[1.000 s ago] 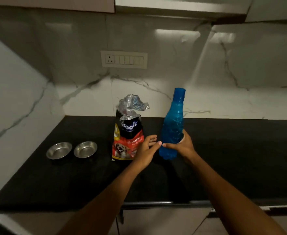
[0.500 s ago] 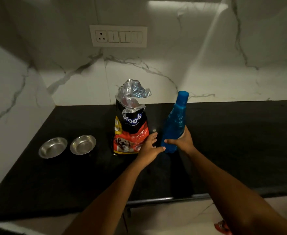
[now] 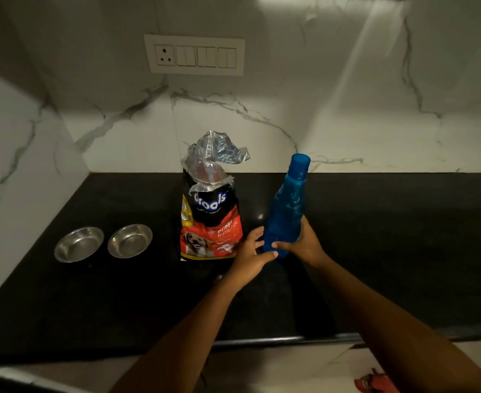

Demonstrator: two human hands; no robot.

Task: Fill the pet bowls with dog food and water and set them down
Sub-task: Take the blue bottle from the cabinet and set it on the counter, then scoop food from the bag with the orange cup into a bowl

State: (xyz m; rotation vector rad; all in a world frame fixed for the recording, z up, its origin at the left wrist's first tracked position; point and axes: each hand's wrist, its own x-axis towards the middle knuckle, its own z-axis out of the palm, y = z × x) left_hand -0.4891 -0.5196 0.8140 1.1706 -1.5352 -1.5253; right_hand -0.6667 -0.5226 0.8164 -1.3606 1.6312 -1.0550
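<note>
A blue plastic water bottle [image 3: 286, 207] with its cap on stands on the black counter [image 3: 91, 293], tilted slightly right. My right hand [image 3: 304, 245] wraps around its lower part. My left hand [image 3: 250, 255] touches the bottle's base from the left, fingers spread. Just left of the hands stands an open bag of puppy food [image 3: 209, 219] with a crumpled silver top. Two empty steel bowls sit side by side at the left: one [image 3: 79, 244] nearer the side wall, the other [image 3: 130, 241] closer to the bag.
White marble walls close the counter at the back and on the left. A switch panel [image 3: 194, 55] hangs on the back wall above the bag. The counter's front edge [image 3: 262, 340] runs below my forearms. A red object [image 3: 375, 382] lies on the floor at the bottom right.
The bottle has come down onto the counter, its base resting there in my right hand. My left hand has closed in on the bottle's base. The view has tilted downward.
</note>
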